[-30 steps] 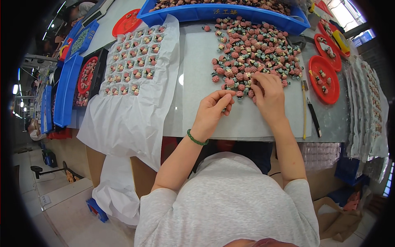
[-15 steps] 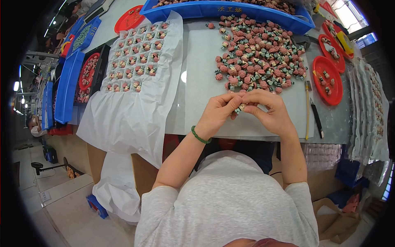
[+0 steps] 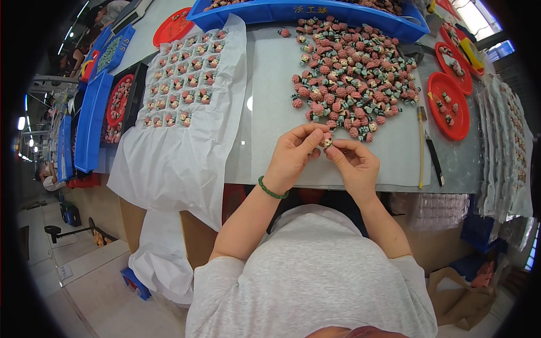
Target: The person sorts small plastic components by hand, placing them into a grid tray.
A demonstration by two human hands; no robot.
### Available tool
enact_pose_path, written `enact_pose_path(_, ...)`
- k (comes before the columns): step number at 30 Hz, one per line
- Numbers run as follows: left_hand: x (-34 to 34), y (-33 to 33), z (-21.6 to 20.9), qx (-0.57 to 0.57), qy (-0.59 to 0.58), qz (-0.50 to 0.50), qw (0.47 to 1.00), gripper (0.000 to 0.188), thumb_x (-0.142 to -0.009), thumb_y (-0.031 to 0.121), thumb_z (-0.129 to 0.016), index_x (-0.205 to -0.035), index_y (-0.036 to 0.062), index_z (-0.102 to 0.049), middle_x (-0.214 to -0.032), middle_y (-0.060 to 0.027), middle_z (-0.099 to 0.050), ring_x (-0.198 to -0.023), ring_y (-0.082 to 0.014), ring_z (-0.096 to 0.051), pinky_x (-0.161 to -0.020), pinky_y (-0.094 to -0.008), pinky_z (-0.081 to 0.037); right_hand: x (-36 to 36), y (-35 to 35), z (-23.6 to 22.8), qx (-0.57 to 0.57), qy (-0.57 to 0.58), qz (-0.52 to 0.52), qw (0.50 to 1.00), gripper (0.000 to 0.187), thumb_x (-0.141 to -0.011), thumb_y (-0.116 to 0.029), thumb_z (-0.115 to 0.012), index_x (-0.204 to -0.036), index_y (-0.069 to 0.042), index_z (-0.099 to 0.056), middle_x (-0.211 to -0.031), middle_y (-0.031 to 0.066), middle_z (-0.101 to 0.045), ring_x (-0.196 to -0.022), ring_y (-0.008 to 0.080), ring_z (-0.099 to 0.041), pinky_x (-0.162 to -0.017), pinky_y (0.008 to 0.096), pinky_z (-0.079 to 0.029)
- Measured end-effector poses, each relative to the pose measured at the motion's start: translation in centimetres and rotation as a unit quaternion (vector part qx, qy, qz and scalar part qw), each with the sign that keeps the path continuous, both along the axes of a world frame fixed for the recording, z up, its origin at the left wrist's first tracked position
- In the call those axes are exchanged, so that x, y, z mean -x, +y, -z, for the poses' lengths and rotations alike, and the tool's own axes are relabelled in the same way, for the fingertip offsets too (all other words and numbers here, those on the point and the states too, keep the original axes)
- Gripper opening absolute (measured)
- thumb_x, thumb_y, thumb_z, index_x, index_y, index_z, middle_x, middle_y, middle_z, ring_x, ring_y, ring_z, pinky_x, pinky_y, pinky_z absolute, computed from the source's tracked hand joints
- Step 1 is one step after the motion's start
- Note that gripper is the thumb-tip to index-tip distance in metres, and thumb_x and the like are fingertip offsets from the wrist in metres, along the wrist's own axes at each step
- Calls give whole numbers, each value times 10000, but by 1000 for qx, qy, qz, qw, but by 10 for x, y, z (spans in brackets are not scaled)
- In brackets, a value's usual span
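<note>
Lower and nearer the body than half a second earlier, the right hand [image 3: 358, 163] had shifted, baring more of the pile [image 3: 349, 84]. At left, one white tray [image 3: 180, 110] sat on one sheet of white paper [image 3: 163, 163], its figures too small to count surely. Next came the left hand [image 3: 290, 155], thumb and forefinger pinched on one small figurine [image 3: 327, 142], the other fingers curled. That figurine lay between the hands, just off the pile's near edge, closest to both sets of fingertips; its long axis seemed to run away from the body, pink end outermost. The right hand was half curled, thumb and forefinger close together at the figurine; whether they gripped it, I could not tell. Farther right were one yellow stick [image 3: 421, 149], one black tool [image 3: 434, 160] and three red plates [image 3: 459, 121].
</note>
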State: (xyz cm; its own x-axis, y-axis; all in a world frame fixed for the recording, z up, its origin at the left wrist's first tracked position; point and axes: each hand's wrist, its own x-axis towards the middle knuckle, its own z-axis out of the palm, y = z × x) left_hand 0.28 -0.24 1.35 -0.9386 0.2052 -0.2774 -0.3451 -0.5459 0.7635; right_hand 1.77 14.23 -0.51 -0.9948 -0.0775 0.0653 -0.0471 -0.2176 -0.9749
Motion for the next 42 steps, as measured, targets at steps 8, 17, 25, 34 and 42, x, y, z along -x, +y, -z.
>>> enact_pose_path(8, -2, -7, 2, -9, 51, 35, 998, 223, -844, 86, -559, -1054, 14, -536, -915, -40, -586, -790, -67, -510, -644, -194, -401, -2, 3, 1, -182, 212, 54, 959, 291, -736, 43, -652, -1008, 43, -548, -902, 117, -614, -799, 151, -610, -727, 266, -513)
enact_pose_path(17, -2, -12, 10, -56, 84, 63, 993, 290, -836, 43, -540, -1120, 21, -491, -986, -62, -569, -894, -99, -531, -721, -219, -412, 0, 4, -4, -259, 329, 75, 905, 310, -710, 62, -665, -995, 28, -548, -863, 129, -620, -738, 174, -617, -663, 263, -519)
enact_pose_path(25, -1, -14, -3, -104, 64, 30, 992, 330, -851, 7, -468, -1181, 16, -466, -1153, -104, -512, -996, -149, -520, -848, -265, -399, 2, 6, -9, -263, 324, 64, 906, 187, -728, 32, -657, -902, 15, -593, -876, 118, -601, -749, 171, -582, -631, 255, -487)
enact_pose_path(34, -10, -6, 6, 152, 243, -37, 957, 316, -797, -88, -519, -1106, -23, -530, -1150, -128, -508, -945, -155, -547, -808, -263, -459, 7, -2, -19, -74, 97, -41, 992, 153, -796, 10, -596, -947, 39, -585, -949, 93, -540, -791, 129, -547, -708, 229, -463)
enact_pose_path(42, -16, -2, 1, 360, 334, -127, 862, 271, -738, -64, -583, -1004, -16, -592, -996, -165, -602, -808, -218, -619, -695, -278, -500, 2, -7, -10, -17, 30, -16, 999, 147, -805, 12, -590, -948, 44, -575, -965, 81, -535, -836, 122, -528, -719, 231, -472)
